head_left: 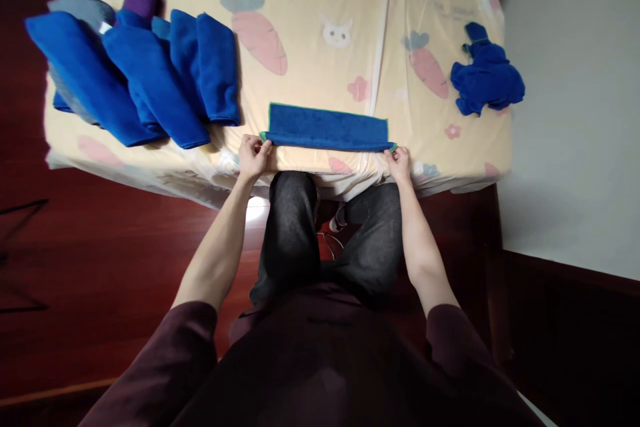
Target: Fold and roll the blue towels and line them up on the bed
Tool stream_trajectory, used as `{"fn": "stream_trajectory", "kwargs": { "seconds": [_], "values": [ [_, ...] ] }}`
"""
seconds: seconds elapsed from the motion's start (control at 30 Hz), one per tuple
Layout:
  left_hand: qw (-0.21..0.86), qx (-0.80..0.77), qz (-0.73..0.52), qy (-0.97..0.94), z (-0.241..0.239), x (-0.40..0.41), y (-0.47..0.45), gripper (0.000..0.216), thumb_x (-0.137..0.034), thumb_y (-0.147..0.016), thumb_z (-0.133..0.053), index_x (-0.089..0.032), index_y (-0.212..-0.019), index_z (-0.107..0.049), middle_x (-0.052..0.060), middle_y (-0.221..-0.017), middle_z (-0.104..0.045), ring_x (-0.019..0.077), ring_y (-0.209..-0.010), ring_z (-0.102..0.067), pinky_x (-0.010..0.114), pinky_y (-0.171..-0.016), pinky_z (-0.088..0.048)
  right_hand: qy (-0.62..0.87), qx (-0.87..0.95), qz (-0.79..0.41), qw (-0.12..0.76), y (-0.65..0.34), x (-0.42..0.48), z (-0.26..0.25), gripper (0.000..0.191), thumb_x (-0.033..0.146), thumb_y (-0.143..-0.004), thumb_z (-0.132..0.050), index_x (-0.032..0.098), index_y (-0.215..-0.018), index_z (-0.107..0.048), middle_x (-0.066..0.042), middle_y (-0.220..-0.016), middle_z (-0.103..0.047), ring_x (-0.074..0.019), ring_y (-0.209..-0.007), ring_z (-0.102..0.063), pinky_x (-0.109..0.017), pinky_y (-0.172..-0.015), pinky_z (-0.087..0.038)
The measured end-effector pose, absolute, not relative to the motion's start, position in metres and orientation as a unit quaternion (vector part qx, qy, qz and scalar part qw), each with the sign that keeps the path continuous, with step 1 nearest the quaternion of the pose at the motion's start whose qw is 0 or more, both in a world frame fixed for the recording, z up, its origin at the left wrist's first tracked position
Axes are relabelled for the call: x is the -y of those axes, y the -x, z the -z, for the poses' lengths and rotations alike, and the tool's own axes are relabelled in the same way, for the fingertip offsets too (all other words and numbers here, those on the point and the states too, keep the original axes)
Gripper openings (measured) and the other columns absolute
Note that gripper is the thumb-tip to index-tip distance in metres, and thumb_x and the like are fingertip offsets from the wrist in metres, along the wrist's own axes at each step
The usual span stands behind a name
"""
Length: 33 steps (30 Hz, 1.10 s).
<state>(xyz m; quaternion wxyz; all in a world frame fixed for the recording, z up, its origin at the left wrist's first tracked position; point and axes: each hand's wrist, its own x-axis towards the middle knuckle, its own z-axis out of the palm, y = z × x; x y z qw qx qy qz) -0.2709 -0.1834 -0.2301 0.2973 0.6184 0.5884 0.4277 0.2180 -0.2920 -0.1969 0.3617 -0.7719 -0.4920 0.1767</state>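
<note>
A blue towel (327, 124) with green edging lies on the bed in front of me, its near side turned over into a narrow strip. My left hand (254, 157) pinches the near left corner of that strip. At the near right corner, my right hand (399, 162) has its fingers closed on the green edge. The far part of the towel rests flat on the sheet. Its underside is hidden.
Several folded blue towels (160, 80) are heaped at the left, with a purple one (141, 4) and grey cloth (83, 10) behind. A crumpled blue cloth (487, 77) lies at the right near the wall (570, 114). The patterned bed sheet (310, 34) reaches the bed's near edge.
</note>
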Motion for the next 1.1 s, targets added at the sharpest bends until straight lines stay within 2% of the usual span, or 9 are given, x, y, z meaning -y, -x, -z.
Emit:
{"fn": "stream_trajectory", "kwargs": {
  "seconds": [0.2,0.37,0.53,0.77,1.1],
  "values": [
    [0.3,-0.585,-0.439,-0.612,0.231,0.183,0.271,0.069,-0.09,-0.086,-0.064,-0.023,-0.073,-0.055,0.005,-0.089,-0.051,0.0187,-0.079,-0.054,0.037,-0.079,-0.054,0.767,0.509,-0.149,0.362,-0.218,0.293,0.196,0.049,0.063,-0.099,-0.063,0.027,-0.071,-0.046,-0.003,-0.089,-0.051,-0.0199,-0.081,-0.056,-0.036,-0.085,-0.059],
    [0.301,-0.599,-0.454,-0.586,0.233,0.183,0.27,0.065,-0.085,-0.091,-0.06,-0.023,-0.073,-0.054,0.005,-0.086,-0.053,0.0193,-0.081,-0.055,0.037,-0.081,-0.053,0.764,0.532,-0.152,0.332,-0.218,0.293,0.194,0.062,0.076,-0.103,-0.048,0.029,-0.065,-0.036,-0.002,-0.078,-0.047,-0.0227,-0.085,-0.055,-0.039,-0.095,-0.057],
    [0.3,-0.617,-0.468,-0.556,0.232,0.183,0.266,0.058,-0.076,-0.098,-0.058,-0.024,-0.074,-0.051,0.003,-0.079,-0.054,0.0173,-0.076,-0.055,0.034,-0.078,-0.054,0.765,0.515,-0.181,0.343,-0.212,0.291,0.188,0.061,0.068,-0.102,-0.055,0.029,-0.061,-0.034,0.0,-0.071,-0.046,-0.0221,-0.08,-0.053,-0.038,-0.091,-0.055],
    [0.278,-0.632,-0.467,-0.552,0.227,0.184,0.263,0.053,-0.066,-0.098,-0.067,-0.023,-0.071,-0.052,0.002,-0.076,-0.056,0.0159,-0.073,-0.057,0.031,-0.073,-0.055,0.785,0.483,-0.183,0.342,-0.205,0.293,0.176,0.047,0.033,-0.087,-0.069,0.026,-0.049,-0.042,0.003,-0.061,-0.041,-0.019,-0.07,-0.053,-0.034,-0.079,-0.051],
    [0.288,-0.638,-0.466,-0.541,0.23,0.185,0.264,0.043,-0.054,-0.094,-0.077,-0.023,-0.072,-0.056,0.003,-0.08,-0.056,0.0169,-0.075,-0.057,0.033,-0.075,-0.055,0.805,0.47,-0.166,0.321,-0.196,0.298,0.167,0.042,0.031,-0.075,-0.069,0.026,-0.044,-0.041,0.003,-0.058,-0.04,-0.0161,-0.061,-0.048,-0.031,-0.065,-0.043]
  ]
}}
